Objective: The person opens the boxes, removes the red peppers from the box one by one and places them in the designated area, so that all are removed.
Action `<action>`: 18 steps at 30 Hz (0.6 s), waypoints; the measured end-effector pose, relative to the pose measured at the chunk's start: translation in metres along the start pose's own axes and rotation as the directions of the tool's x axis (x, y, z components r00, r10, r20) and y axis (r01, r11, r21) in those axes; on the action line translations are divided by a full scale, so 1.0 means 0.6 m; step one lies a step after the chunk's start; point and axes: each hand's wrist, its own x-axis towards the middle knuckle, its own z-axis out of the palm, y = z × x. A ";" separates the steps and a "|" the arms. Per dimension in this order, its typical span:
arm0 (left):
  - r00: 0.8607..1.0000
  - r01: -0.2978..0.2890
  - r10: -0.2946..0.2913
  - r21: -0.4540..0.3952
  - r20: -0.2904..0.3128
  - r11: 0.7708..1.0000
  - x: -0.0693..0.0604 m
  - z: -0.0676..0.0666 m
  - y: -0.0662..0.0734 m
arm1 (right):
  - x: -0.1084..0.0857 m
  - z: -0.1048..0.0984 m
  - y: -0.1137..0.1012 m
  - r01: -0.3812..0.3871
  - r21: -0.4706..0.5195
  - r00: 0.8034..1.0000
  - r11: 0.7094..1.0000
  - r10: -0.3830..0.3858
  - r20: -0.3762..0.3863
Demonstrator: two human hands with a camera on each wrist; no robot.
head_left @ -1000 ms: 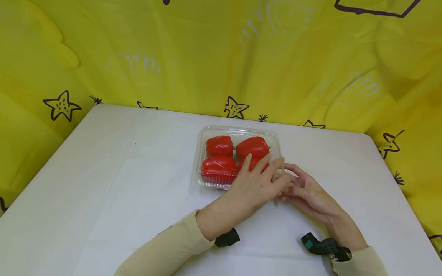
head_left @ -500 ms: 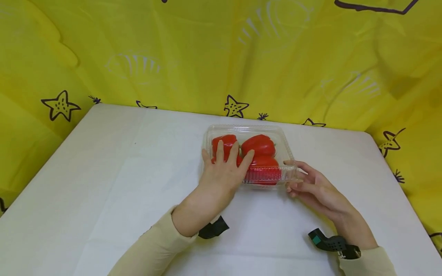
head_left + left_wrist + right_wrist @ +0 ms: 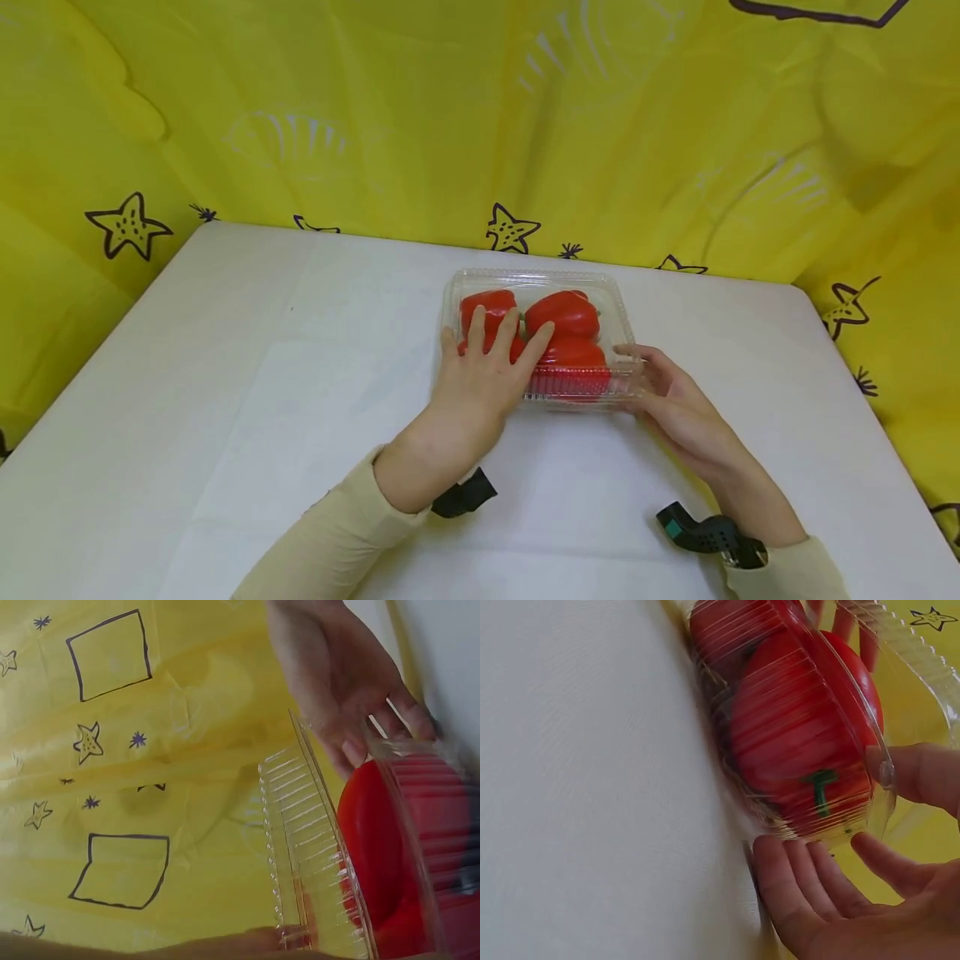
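A clear plastic clamshell container stands on the white table with red bell peppers inside; one shows a green stem through the ribbed wall in the right wrist view. My left hand lies over its front left part, fingers spread, hiding some of the peppers. At the right front corner my right hand grips the container, with a finger on the rim and other fingertips against the lower side. Between the lid edge and the base a gap shows in the left wrist view.
A white table surrounds the container. Yellow cloth with dark drawn stars hangs behind and beside it. Black wrist straps sit below both hands, the right one nearer the table's right side.
My left hand has moved left from the container's right corner to its front left part. The container has shifted slightly right. My right hand has stayed at the right corner, now closer against it.
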 end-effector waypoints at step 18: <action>0.989 -0.086 0.068 -0.139 -0.135 0.986 0.005 -0.014 -0.047 | 0.001 0.010 -0.012 0.054 -0.197 0.998 0.979 -0.044 0.054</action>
